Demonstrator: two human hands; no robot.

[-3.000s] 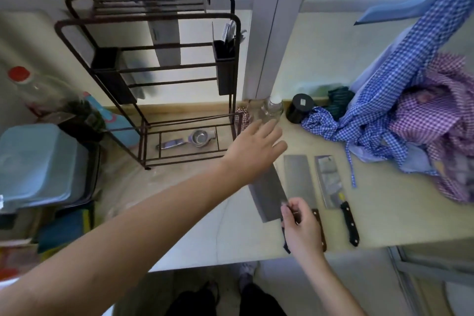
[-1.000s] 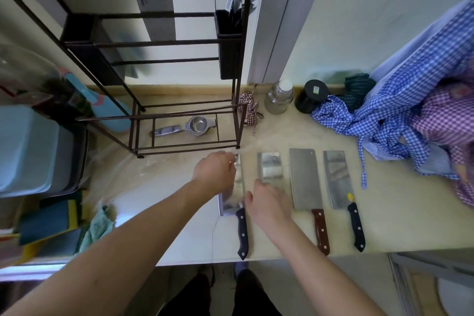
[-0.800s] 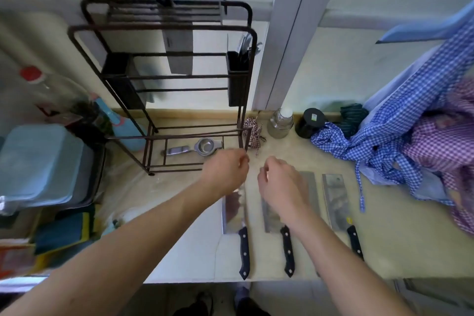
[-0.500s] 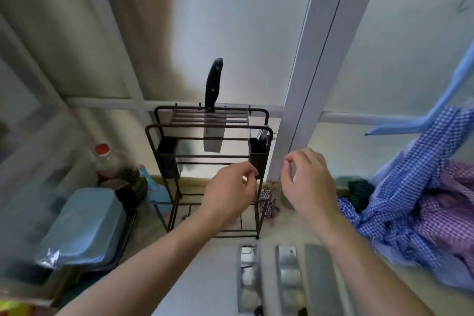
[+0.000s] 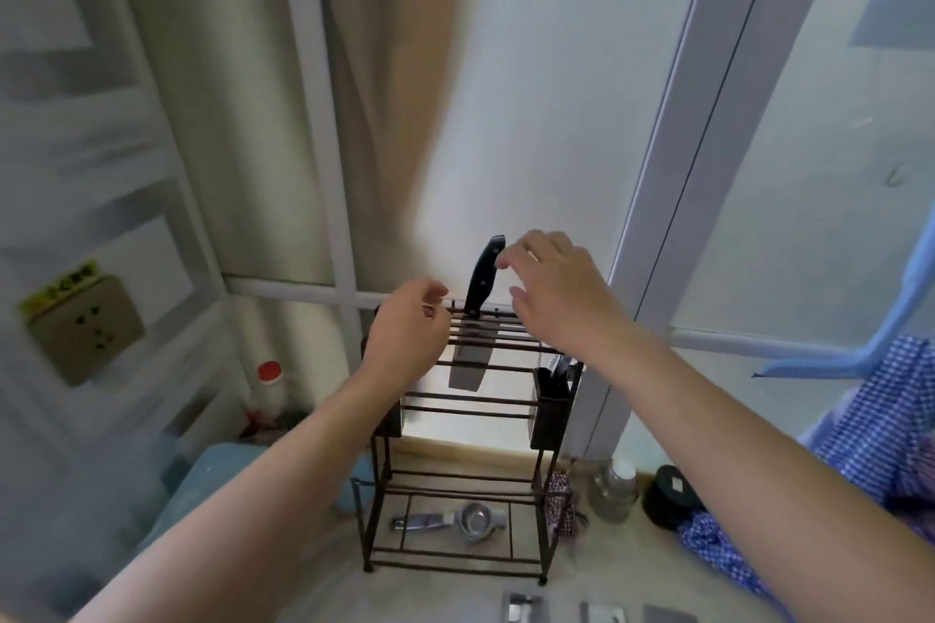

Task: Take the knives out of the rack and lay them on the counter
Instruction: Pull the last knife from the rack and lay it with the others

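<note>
Head view. Right hand (image 5: 554, 291): fingers spread, empty, fingertips just at the black handle of the last knife (image 5: 474, 325), not yet gripping. Left hand (image 5: 407, 336): loosely curled, empty, against the top rails of the rack (image 5: 458, 470). Knife: upright in the top slots. Desk (image 5: 313, 567), near edge: three blades (image 5: 523, 608) already laid flat. Remaining: this one knife.
</note>
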